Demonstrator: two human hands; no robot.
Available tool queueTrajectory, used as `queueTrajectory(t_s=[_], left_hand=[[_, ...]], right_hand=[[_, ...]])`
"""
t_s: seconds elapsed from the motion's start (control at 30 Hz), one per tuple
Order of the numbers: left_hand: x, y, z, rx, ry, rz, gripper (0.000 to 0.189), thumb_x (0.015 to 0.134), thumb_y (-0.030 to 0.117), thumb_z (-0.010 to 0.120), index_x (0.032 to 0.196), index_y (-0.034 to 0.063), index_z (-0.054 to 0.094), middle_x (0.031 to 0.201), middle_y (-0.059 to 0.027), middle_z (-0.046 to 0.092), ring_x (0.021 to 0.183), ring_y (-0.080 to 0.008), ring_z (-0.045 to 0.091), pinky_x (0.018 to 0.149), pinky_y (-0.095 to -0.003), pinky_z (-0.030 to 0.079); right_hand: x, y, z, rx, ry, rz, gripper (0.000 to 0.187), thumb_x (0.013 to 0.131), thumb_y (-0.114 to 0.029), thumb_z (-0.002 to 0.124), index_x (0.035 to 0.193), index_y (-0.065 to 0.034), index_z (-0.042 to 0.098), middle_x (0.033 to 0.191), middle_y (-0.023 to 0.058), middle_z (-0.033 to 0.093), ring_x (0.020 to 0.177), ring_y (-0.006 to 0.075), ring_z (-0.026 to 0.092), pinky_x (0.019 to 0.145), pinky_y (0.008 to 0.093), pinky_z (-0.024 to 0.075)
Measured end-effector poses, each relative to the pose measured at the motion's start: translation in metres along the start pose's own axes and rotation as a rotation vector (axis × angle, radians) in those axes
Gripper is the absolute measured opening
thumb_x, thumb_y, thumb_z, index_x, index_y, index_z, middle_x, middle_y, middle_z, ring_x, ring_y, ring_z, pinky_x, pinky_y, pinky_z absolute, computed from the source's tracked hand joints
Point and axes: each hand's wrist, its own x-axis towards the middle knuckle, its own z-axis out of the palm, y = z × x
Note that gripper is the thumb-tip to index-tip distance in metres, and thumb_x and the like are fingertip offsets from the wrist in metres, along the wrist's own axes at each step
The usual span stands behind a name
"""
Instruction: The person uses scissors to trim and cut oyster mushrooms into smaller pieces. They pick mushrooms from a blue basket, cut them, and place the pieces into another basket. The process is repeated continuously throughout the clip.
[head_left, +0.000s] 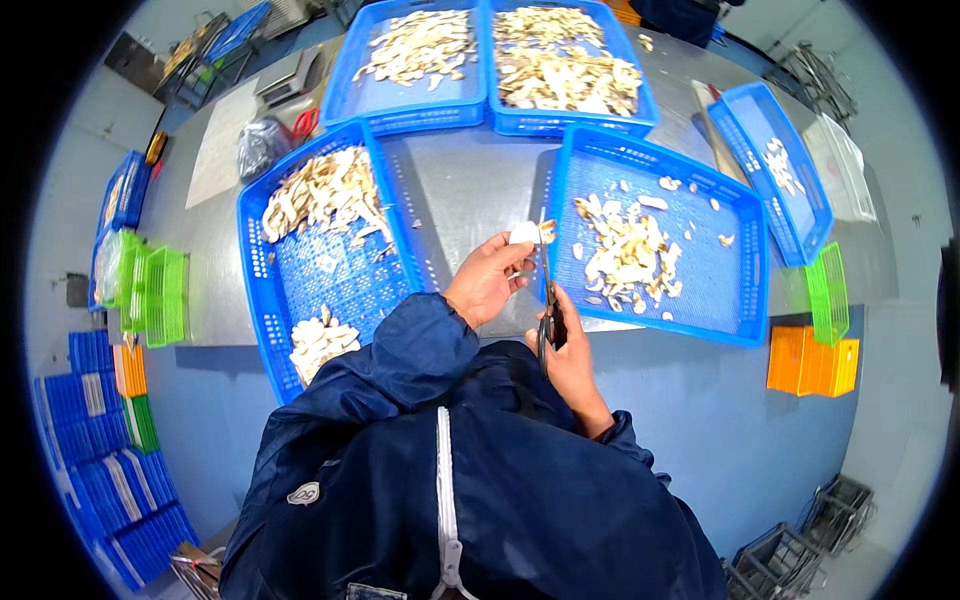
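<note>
Between its thumb and fingers my left hand (489, 277) pinches a pale mushroom piece (524, 232) with a brownish end. My right hand (571, 352) grips black-handled scissors (551, 330), whose blades point up and meet the piece near that brown end (548, 231). Both hands are over the table's front edge, beside the left wall of a blue plastic crate (720, 289). A loose pile of trimmed bits (630, 255) lies in that crate. To the left, another blue crate (405, 255) holds a heap of mushroom pieces (330, 191) at its far end and a smaller pale pile (322, 341) at the near end.
Two blue crates (405, 118) (574, 124) of sliced mushrooms stand at the back of the steel table (465, 180). A narrow blue crate (806, 217) sits at right. Red-handled scissors (304, 124) and a grey plastic bag (261, 146) lie at left. Green baskets (166, 296) (827, 292) flank the table.
</note>
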Motion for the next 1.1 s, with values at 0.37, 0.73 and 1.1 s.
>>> queueTrajectory(t_s=[0.37, 0.73, 1.1], left_hand=[[0.021, -0.032, 0.06, 0.245, -0.165, -0.122, 0.021, 0.088, 0.02, 0.069, 0.105, 0.0103, 0.062, 0.098, 0.0008, 0.061, 0.083, -0.01, 0.054, 0.07, -0.0273, 0.041], [-0.027, -0.01, -0.058, 0.345, 0.0, 0.003, 0.026, 0.091, 0.019, 0.067, 0.114, 0.0084, 0.058, 0.098, -0.0013, 0.065, 0.081, -0.0093, 0.06, 0.07, -0.0244, 0.047], [-0.155, 0.041, -0.323, 1.41, 0.774, 0.267, 0.031, 0.083, 0.011, 0.067, 0.114, 0.0052, 0.066, 0.114, -0.0164, 0.066, 0.1, -0.0303, 0.065, 0.088, -0.0372, 0.052]], right_hand=[[-0.024, 0.012, -0.068, 0.162, 0.181, 0.128, 0.062, 0.093, -0.007, 0.061, 0.149, -0.009, 0.035, 0.088, 0.0002, 0.058, 0.058, 0.004, 0.048, 0.051, 0.0185, 0.0399], [-0.029, 0.033, -0.066, 0.236, 0.331, 0.248, 0.06, 0.097, -0.024, 0.061, 0.148, -0.0115, 0.033, 0.088, 0.0006, 0.055, 0.055, 0.0048, 0.044, 0.045, 0.0206, 0.0341], [0.015, 0.045, -0.009, 0.106, 0.057, 0.284, 0.056, 0.098, -0.018, 0.057, 0.148, -0.0093, 0.033, 0.091, 0.0027, 0.058, 0.053, 0.0038, 0.044, 0.043, 0.0195, 0.0342]])
